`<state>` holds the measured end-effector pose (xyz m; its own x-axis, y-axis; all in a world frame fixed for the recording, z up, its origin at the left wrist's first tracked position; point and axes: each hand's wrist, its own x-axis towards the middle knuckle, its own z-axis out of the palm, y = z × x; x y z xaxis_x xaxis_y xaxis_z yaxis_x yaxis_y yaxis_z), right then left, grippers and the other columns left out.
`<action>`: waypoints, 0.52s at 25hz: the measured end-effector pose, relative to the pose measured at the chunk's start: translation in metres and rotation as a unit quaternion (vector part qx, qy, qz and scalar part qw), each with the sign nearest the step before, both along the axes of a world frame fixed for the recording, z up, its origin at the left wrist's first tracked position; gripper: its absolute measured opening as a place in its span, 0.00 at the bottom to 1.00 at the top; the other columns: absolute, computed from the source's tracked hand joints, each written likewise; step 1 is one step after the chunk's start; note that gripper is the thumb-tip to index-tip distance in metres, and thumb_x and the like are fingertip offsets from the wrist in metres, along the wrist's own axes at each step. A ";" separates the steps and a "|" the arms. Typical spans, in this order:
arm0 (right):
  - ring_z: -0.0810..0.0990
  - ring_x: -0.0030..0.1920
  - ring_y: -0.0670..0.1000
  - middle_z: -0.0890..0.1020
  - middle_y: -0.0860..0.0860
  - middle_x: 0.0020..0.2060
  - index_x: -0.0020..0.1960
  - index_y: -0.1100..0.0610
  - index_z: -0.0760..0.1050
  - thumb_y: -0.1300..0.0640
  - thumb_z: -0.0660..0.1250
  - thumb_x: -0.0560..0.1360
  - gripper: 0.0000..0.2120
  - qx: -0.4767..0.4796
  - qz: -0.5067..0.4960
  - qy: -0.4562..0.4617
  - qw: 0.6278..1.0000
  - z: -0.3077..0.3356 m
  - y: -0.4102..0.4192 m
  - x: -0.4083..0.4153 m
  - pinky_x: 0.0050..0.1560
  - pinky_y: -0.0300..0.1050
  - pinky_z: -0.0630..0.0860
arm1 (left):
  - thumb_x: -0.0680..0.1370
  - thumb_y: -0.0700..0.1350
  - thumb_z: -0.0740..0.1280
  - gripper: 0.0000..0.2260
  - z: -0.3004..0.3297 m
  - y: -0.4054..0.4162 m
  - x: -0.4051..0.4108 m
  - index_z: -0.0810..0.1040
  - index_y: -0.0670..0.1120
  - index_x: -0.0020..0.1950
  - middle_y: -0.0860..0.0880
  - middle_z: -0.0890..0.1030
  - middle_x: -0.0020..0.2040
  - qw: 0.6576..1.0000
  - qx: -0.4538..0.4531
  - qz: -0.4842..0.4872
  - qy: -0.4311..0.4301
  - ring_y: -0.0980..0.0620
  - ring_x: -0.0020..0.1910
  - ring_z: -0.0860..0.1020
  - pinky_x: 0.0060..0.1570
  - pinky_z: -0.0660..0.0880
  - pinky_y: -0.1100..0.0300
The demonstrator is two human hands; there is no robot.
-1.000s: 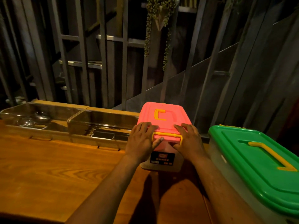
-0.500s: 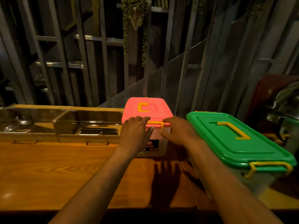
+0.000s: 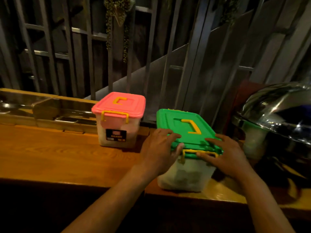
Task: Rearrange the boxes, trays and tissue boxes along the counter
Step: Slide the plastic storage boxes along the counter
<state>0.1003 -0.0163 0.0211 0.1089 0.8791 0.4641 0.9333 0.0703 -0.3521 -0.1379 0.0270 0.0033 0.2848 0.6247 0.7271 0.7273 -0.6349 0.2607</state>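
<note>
A translucent box with a green lid [image 3: 183,125] and yellow handles stands near the front edge of the wooden counter [image 3: 50,155]. My left hand [image 3: 159,148] presses on its front left corner, fingers spread over the lid edge. My right hand [image 3: 225,153] lies on its front right corner, fingers by the yellow front latch. To the left and further back, a smaller translucent box with a pink lid [image 3: 120,105] stands alone, with a dark label on its front. Neither hand touches it.
Clear trays [image 3: 50,108] with metal utensils run along the counter's back edge at left. A shiny metal domed dish [image 3: 276,115] sits close on the right of the green-lidded box. Grey slats and a hanging plant stand behind the counter.
Both hands left the pink-lidded box and moved right onto the green-lidded box. The view has shifted to the right, and the metal dome has come into sight.
</note>
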 end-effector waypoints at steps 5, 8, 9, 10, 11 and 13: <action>0.67 0.67 0.58 0.73 0.54 0.63 0.63 0.44 0.77 0.22 0.65 0.55 0.43 0.050 0.076 0.064 0.994 -0.034 0.007 0.013 0.68 0.51 0.62 | 0.76 0.64 0.57 0.22 -0.025 -0.015 0.038 0.77 0.56 0.63 0.49 0.77 0.63 0.995 -0.021 0.071 0.060 0.47 0.63 0.74 0.65 0.67 0.47; 0.65 0.68 0.57 0.71 0.52 0.62 0.64 0.43 0.77 0.21 0.64 0.55 0.43 0.064 0.087 0.065 0.992 -0.036 0.014 0.014 0.69 0.48 0.59 | 0.77 0.65 0.58 0.22 -0.030 -0.009 0.032 0.77 0.55 0.63 0.51 0.78 0.63 0.995 -0.001 0.077 0.062 0.49 0.62 0.75 0.65 0.68 0.51; 0.64 0.68 0.57 0.71 0.52 0.63 0.64 0.42 0.76 0.21 0.64 0.56 0.43 0.062 0.086 0.060 0.992 -0.037 0.018 0.015 0.69 0.48 0.57 | 0.77 0.65 0.57 0.22 -0.031 -0.005 0.031 0.77 0.55 0.63 0.51 0.78 0.63 0.995 0.001 0.080 0.065 0.49 0.63 0.74 0.65 0.67 0.51; 0.64 0.69 0.57 0.71 0.52 0.63 0.65 0.41 0.75 0.21 0.63 0.56 0.43 0.058 0.086 0.056 0.993 -0.037 0.022 0.015 0.70 0.49 0.57 | 0.78 0.65 0.57 0.22 -0.032 -0.001 0.031 0.77 0.55 0.63 0.51 0.78 0.63 0.994 0.002 0.085 0.068 0.49 0.63 0.74 0.65 0.67 0.51; 0.62 0.70 0.58 0.70 0.52 0.64 0.66 0.40 0.74 0.21 0.63 0.57 0.42 0.049 0.087 0.052 0.994 -0.037 0.026 0.014 0.71 0.51 0.58 | 0.78 0.65 0.56 0.22 -0.033 0.004 0.031 0.76 0.54 0.63 0.51 0.77 0.63 0.993 0.008 0.090 0.071 0.49 0.63 0.74 0.65 0.67 0.51; 0.59 0.72 0.58 0.68 0.52 0.66 0.68 0.39 0.71 0.21 0.62 0.59 0.41 0.029 0.094 0.039 0.994 -0.035 0.036 0.010 0.72 0.55 0.59 | 0.79 0.64 0.56 0.21 -0.034 0.016 0.029 0.76 0.53 0.63 0.50 0.77 0.62 0.992 0.025 0.101 0.078 0.48 0.62 0.74 0.65 0.66 0.51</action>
